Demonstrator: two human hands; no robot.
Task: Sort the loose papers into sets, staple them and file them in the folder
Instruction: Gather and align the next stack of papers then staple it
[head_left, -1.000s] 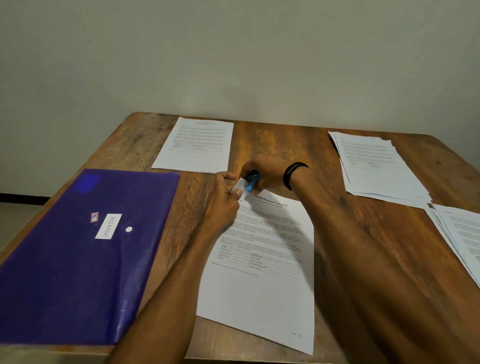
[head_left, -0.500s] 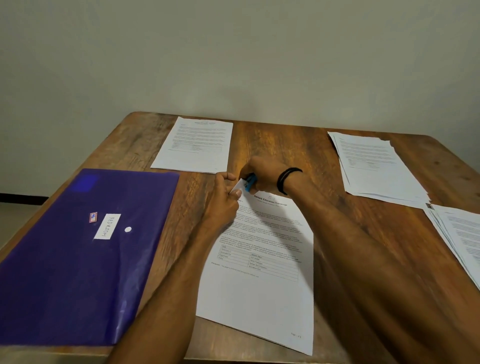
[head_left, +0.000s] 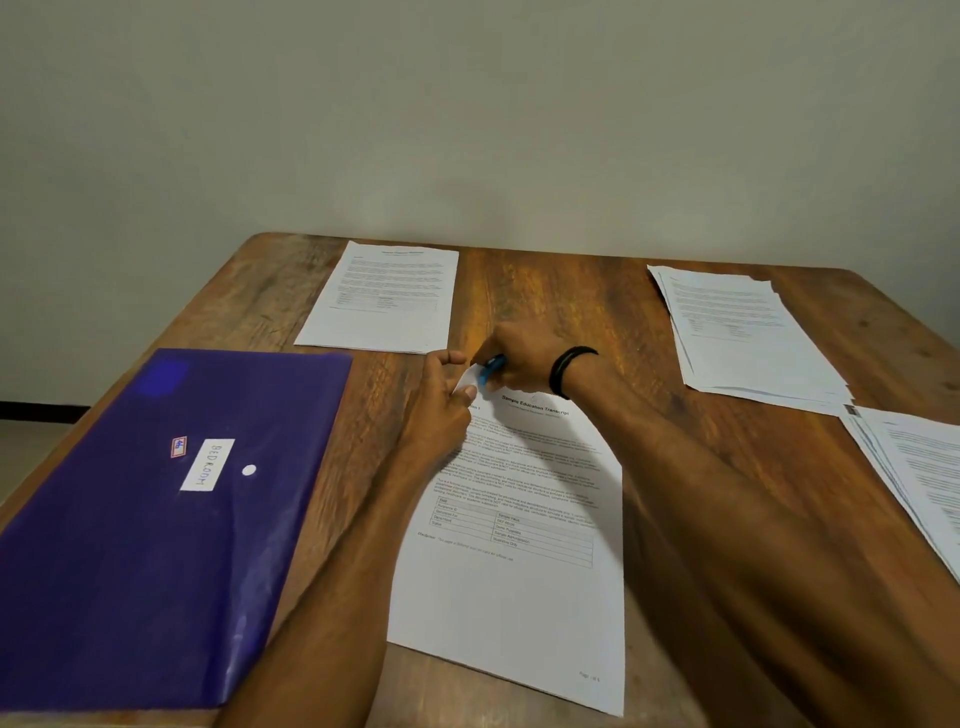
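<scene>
paper set (head_left: 519, 597) flat on table (head_left: 571, 312) ctr, near front edge. l hand (head_left: 441, 410) pinches its top-left corner; r hand (head_left: 519, 353) clamped round blue stapler (head_left: 491, 366) at that corner. purple folder (head_left: 156, 519) lies to its left.

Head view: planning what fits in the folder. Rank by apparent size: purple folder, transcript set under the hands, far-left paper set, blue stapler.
1. purple folder
2. transcript set
3. far-left paper set, perhaps smaller only through distance
4. blue stapler, mostly hidden
</scene>
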